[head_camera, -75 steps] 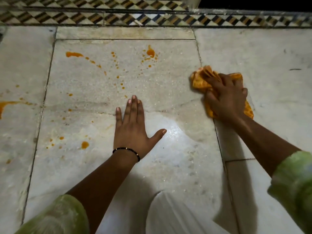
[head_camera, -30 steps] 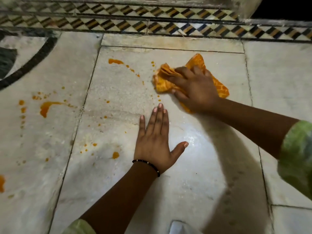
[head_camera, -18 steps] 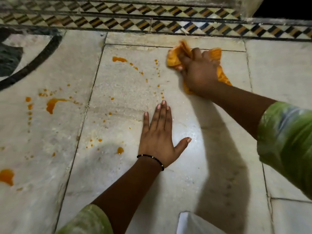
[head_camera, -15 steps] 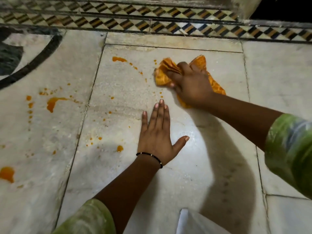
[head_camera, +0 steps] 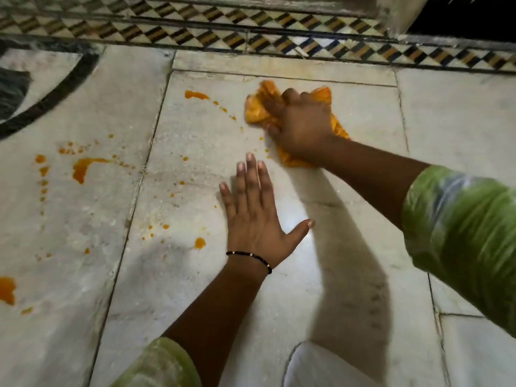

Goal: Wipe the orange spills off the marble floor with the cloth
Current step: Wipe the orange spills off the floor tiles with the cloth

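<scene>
A crumpled orange cloth (head_camera: 261,107) lies on the marble floor (head_camera: 321,275) near the far edge of the middle slab. My right hand (head_camera: 303,125) grips it from above and presses it down. Flat on the slab, fingers straight and spread, my left hand (head_camera: 257,219) rests just in front of the cloth. Orange spills show to the left: a streak (head_camera: 196,95) with drops trailing toward the cloth, a larger smear (head_camera: 83,167) on the left slab, a round drop (head_camera: 200,243) by my left hand, and a blot (head_camera: 6,289) at the left edge.
A checkered tile border (head_camera: 251,40) runs along the far side, with a dark opening (head_camera: 460,20) at the top right. A black curved inlay (head_camera: 55,93) crosses the left slab. White fabric of my clothing (head_camera: 321,367) shows at the bottom.
My right hand has dragged the cloth from the right slab leftward onto the middle slab and rubbed it back and forth near the far edge. Several drops there are gone. My left hand stays planted.
</scene>
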A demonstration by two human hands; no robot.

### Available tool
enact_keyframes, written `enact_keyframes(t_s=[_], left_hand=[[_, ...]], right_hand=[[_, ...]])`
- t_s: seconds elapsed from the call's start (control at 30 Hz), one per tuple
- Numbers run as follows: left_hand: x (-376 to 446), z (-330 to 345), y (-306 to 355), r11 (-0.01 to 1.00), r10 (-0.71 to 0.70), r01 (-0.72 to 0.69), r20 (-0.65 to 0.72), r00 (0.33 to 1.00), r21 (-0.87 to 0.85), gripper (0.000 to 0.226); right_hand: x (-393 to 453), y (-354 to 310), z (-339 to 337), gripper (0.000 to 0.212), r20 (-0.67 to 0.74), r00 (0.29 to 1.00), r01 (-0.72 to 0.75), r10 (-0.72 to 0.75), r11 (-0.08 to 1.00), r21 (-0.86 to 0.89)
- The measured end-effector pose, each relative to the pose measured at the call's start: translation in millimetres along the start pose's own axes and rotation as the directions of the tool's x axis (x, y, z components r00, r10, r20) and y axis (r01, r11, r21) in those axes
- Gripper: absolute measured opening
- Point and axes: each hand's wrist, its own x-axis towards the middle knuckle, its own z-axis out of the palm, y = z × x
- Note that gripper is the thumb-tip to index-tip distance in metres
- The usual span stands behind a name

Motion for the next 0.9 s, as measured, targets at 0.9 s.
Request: enact_keyframes(t_s=[0.9], left_hand=[[-61,-135,-166,0.631,0.688,-0.754,0.317,0.653,0.183,0.098]], right_hand=[[-176,47,-46,0.059,0.401,0.910,0.174,-0.106,0.975,-0.137]])
